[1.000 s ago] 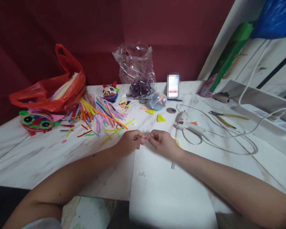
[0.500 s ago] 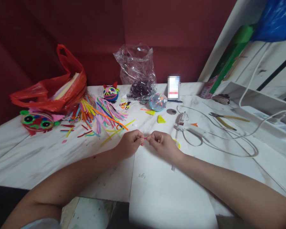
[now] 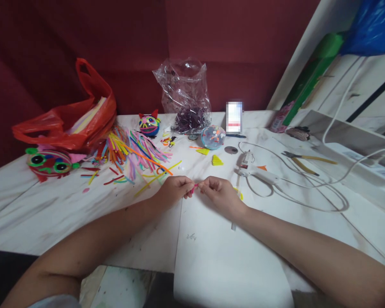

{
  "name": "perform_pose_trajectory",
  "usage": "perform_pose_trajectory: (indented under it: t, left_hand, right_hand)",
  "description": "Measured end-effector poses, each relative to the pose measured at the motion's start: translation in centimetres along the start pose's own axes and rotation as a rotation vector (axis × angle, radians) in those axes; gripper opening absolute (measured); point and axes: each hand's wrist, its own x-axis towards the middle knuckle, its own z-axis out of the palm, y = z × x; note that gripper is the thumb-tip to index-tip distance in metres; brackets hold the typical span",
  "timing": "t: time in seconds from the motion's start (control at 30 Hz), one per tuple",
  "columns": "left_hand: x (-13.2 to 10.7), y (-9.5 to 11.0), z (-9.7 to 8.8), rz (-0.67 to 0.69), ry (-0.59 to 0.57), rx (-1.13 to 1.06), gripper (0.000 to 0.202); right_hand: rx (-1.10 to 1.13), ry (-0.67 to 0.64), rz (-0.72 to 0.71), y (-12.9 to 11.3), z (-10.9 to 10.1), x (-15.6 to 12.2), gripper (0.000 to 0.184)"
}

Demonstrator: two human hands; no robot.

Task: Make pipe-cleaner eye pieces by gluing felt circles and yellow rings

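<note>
Both hands meet at the middle of the table, fingertips almost touching. My left hand (image 3: 176, 189) is closed, thumb and fingers pinching a small bent pink pipe cleaner (image 3: 194, 188). From the other side, my right hand (image 3: 216, 191) pinches the same piece. Much of it is hidden by the fingers. Just beyond the hands lie yellow folded pipe-cleaner pieces (image 3: 217, 160). To the left, a bundle of coloured pipe cleaners (image 3: 141, 149) spreads over the table, with short cut bits around it.
A white glue gun (image 3: 252, 171) with its looped cord lies to the right, near yellow-handled pliers (image 3: 303, 162). Behind are a clear ball (image 3: 213, 137), a plastic bag (image 3: 188, 100) and a phone (image 3: 234, 117). Two decorated animal figures (image 3: 51, 164) and a red bag (image 3: 64, 124) stand left.
More of the pink pipe cleaner shows between the fingertips, and it looks bent below the left fingers. Both hands stay in nearly the same place.
</note>
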Motion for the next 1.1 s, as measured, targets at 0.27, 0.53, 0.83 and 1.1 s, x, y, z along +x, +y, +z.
perform_pose_trajectory:
  t: [0.27, 0.53, 0.83, 1.1]
  left_hand:
    - [0.1, 0.2, 0.1, -0.089, 0.022, -0.148, 0.019]
    - [0.3, -0.5, 0.4, -0.09, 0.05, -0.365, 0.022]
    - [-0.3, 0.0, -0.1, 0.03, -0.019, 0.221, 0.019]
    - [-0.3, -0.1, -0.1, 0.246, -0.151, 0.48, 0.008]
  right_hand:
    - [-0.008, -0.082, -0.063, -0.3, -0.4, 0.1, 0.028]
    - [-0.046, -0.111, -0.109, 0.7, 0.4, -0.2, 0.021]
    - [-0.334, -0.084, -0.271, 0.4, -0.2, -0.2, 0.017]
    - [-0.591, -0.282, -0.603, 0.2, -0.7, -0.2, 0.024]
